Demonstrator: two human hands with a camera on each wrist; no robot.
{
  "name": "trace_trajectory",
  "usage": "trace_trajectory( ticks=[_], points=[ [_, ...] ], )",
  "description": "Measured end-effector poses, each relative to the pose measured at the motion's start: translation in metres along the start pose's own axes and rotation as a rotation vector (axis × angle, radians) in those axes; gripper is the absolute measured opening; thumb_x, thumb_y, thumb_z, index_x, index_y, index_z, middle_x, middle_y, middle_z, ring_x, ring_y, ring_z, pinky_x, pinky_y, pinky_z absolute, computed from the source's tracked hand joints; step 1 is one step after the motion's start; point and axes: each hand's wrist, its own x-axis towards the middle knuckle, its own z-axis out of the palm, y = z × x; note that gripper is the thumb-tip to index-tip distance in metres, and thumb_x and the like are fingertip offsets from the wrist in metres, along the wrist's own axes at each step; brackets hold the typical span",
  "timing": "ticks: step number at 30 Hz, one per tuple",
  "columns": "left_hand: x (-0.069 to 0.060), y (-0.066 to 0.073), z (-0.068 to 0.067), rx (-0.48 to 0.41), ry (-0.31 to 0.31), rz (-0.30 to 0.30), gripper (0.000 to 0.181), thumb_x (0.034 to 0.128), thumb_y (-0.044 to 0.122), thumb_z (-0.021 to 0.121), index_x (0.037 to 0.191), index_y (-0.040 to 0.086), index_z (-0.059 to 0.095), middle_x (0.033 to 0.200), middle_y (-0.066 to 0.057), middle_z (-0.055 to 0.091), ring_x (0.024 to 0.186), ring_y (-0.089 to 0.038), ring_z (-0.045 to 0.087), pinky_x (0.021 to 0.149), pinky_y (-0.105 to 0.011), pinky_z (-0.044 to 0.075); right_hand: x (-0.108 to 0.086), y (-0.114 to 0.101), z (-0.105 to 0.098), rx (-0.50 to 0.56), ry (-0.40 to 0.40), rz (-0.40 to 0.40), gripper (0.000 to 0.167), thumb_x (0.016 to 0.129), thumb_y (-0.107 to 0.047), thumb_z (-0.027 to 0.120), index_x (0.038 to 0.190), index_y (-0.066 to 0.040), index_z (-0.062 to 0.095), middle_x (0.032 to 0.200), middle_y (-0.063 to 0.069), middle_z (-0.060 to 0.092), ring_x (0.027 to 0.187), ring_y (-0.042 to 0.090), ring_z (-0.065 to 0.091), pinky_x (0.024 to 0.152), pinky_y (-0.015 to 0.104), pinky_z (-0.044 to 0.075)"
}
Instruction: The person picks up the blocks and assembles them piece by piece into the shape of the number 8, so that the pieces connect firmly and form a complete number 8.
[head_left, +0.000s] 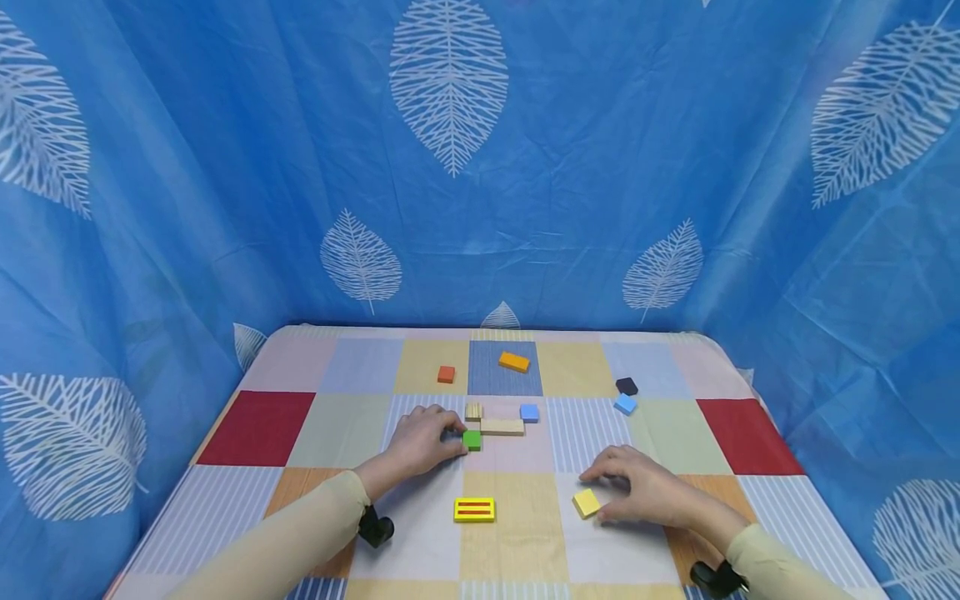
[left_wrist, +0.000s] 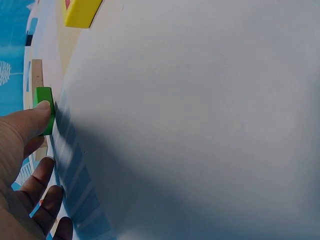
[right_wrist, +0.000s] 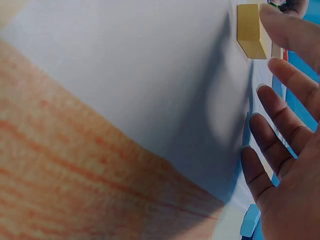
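Observation:
In the head view my left hand (head_left: 422, 440) pinches a small green block (head_left: 472, 440) at the middle of the cloth. The left wrist view shows the thumb against the green block's (left_wrist: 45, 110) side, the other fingers spread below. That block sits by a long pale wooden block (head_left: 502, 427) and a small striped wooden block (head_left: 473, 412). My right hand (head_left: 645, 490) is at a yellow block (head_left: 587, 503), fingers apart and loosely bent. In the right wrist view the thumb tip is at the yellow block's (right_wrist: 249, 25) edge; whether it touches, I cannot tell.
A yellow block with red stripes (head_left: 475, 510) lies between the hands. Farther back are a blue block (head_left: 529, 413), an orange block (head_left: 514, 362), a red-orange block (head_left: 446, 374), a light blue block (head_left: 625, 404) and a black piece (head_left: 626, 386). Blue curtains (head_left: 525, 167) surround the patchwork-covered table (head_left: 517, 542).

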Motion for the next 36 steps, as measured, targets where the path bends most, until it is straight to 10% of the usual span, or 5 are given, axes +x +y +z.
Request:
trace_trajectory(
  ticks=[36],
  points=[
    [-0.0014, 0.0010, -0.0008, -0.008, -0.002, -0.004, 0.024, 0.0856, 0.036, 0.083, 0.105, 0.025, 0.074, 0.110, 0.004, 0.065, 0.099, -0.021, 0.051, 0.088, -0.045, 0.041, -0.0049, 0.0082, 0.0061, 0.059, 0.026, 0.031, 0.026, 0.084, -0.048, 0.081, 0.108, -0.045, 0.072, 0.109, -0.022, 0.061, 0.108, 0.010, 0.049, 0.092, 0.037, 0.045]
  ],
)
